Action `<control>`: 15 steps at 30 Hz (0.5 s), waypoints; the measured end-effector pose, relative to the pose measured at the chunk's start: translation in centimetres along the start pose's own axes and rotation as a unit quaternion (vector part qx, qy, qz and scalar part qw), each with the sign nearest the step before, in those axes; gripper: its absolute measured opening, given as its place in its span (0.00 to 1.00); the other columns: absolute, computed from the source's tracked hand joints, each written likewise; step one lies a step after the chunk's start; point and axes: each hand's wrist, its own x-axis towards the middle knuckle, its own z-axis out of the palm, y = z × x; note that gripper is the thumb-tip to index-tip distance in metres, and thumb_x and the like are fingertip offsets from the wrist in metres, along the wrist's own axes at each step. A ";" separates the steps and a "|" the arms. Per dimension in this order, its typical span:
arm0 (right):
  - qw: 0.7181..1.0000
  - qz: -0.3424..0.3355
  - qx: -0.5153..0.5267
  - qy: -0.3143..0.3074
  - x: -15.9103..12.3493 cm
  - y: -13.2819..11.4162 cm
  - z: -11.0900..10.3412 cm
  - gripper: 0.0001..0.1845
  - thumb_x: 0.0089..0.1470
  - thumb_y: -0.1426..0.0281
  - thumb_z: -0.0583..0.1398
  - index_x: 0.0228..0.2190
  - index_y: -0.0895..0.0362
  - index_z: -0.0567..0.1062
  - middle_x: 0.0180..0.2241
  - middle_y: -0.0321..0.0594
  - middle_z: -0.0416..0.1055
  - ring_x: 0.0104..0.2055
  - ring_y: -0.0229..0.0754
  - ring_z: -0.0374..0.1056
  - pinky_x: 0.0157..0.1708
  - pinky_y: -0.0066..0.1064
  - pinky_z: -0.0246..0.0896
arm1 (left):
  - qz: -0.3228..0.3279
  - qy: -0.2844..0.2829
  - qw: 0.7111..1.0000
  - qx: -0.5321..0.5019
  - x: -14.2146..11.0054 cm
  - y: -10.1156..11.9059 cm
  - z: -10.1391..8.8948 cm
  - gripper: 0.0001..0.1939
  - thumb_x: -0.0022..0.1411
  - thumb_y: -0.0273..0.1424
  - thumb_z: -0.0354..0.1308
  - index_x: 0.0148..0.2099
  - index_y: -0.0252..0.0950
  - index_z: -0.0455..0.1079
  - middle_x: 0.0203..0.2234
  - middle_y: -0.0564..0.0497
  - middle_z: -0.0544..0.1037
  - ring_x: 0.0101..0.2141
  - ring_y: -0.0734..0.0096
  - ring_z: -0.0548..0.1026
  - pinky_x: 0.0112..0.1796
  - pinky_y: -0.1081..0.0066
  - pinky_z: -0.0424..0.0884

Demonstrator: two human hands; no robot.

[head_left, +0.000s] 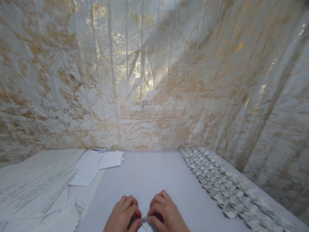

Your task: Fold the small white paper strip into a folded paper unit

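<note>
A small folded piece of white paper lies between my two hands at the bottom middle of the view. My left hand pinches it from the left with thumb and fingertips. From the other side, my right hand pinches it in the same way, its fingers curled. Both hands rest low over the pale tabletop. The paper is partly hidden by the fingers, so its full shape does not show.
Printed paper sheets spread over the left side. Blank white slips lie at the back left. Several rows of small folded paper pieces run along the right side. A gold-and-white patterned curtain hangs behind the table.
</note>
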 end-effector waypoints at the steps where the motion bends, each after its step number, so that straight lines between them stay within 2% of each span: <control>1: 1.000 0.019 0.003 0.001 0.0 -0.1 0.0 0.07 0.52 0.77 0.68 0.29 0.52 0.79 0.32 0.36 0.75 0.38 0.44 0.67 0.41 0.35 0.62 | -0.007 0.001 1.000 0.007 0.1 0.2 -0.1 0.05 0.60 0.25 0.61 0.33 0.40 0.75 0.38 0.49 0.80 0.43 0.57 0.75 0.45 0.62 0.68; 7: 0.989 0.148 -0.015 -0.010 0.9 -1.4 -0.4 0.12 0.45 0.82 0.73 0.27 0.56 0.80 0.34 0.38 0.73 0.41 0.48 0.67 0.44 0.40 0.61 | -0.029 0.055 0.997 0.042 0.1 0.8 0.7 0.06 0.58 0.23 0.60 0.31 0.39 0.73 0.38 0.49 0.77 0.42 0.57 0.74 0.43 0.61 0.67; 15: 0.983 0.182 -0.027 -0.026 1.5 -2.4 -0.6 0.11 0.48 0.83 0.70 0.27 0.57 0.76 0.36 0.40 0.72 0.43 0.51 0.67 0.45 0.42 0.59 | -0.031 0.073 0.995 0.061 0.1 1.2 1.4 0.06 0.62 0.26 0.58 0.32 0.38 0.71 0.41 0.47 0.75 0.46 0.56 0.72 0.45 0.60 0.65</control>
